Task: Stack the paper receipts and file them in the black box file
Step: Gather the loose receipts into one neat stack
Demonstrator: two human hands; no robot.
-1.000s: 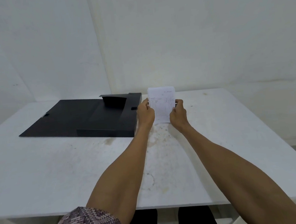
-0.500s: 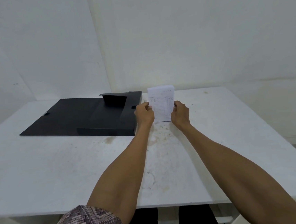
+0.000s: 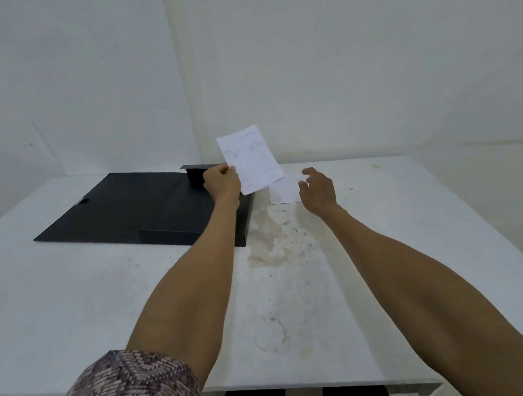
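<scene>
Status: filing not yet done. The left hand [image 3: 222, 182] is pinching a printed paper receipt [image 3: 251, 159] by its lower left edge, holding it tilted in the air above the right wall of the black box file [image 3: 133, 207]. Whether it is one sheet or several pressed together cannot be told. The right hand [image 3: 317, 189] is hanging with fingers spread and grasping nothing, its fingertips just over a second receipt [image 3: 282, 192] that is lying flat on the white table [image 3: 71, 296], near the far edge and just beside the file. The file is lying open toward the table's far left corner, lid folded out flat; its tray is partly hidden by the forearm, and no paper is showing inside. Judgement: stacking is under way. Remaining: gather the loose sheet, square the stack, place it in the tray.
</scene>
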